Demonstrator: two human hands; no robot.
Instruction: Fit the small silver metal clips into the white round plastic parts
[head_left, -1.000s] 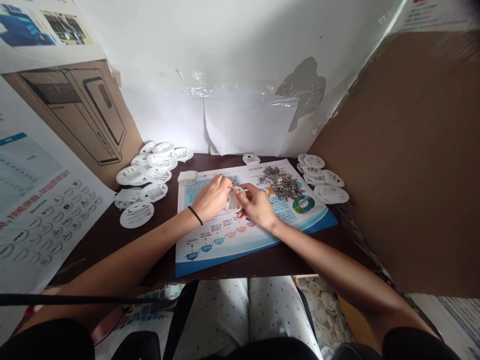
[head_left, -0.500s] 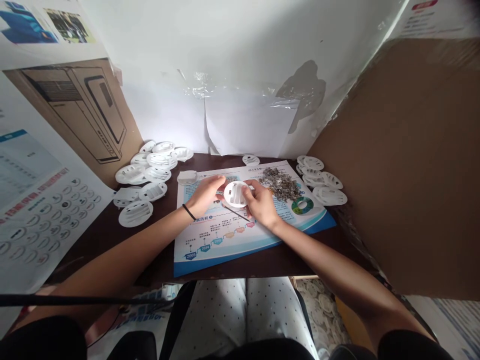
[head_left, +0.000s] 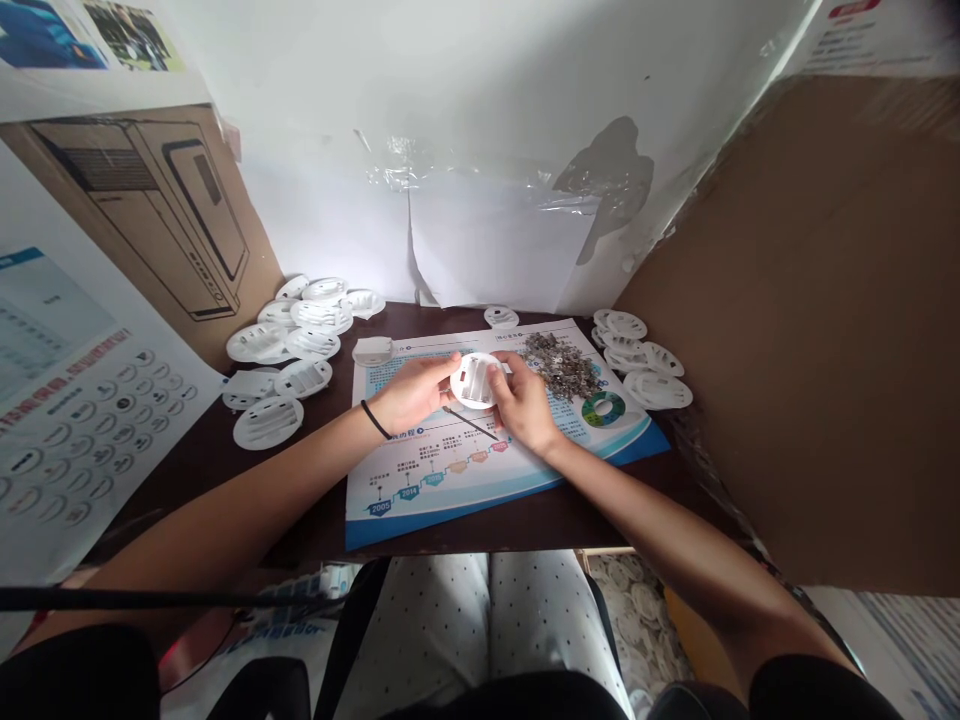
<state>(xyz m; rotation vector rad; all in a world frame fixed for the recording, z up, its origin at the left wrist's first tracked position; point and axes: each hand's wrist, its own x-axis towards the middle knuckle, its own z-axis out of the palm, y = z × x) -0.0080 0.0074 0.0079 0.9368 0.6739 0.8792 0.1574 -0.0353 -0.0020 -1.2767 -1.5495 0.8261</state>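
Between both hands, above a printed sheet, is a round white plastic housing with slotted compartments facing up. My left hand is closed on its left edge, the thumb near the rim. My right hand grips the right side, its thumb pressed on the compartments. Whether a small part sits under that thumb is hidden. A thin dark stick-like tool lies on the sheet just below the housing. To the right of my right hand is a heap of small metal pieces.
More white housings are piled at the table's left and right. Single housings rest at the back and by the sheet's corner. Cardboard and a white wall enclose the table. Below right, many round white parts are visible.
The housing has moved slightly up and right and tilted a little. My left hand has come closer and now grips its left edge.
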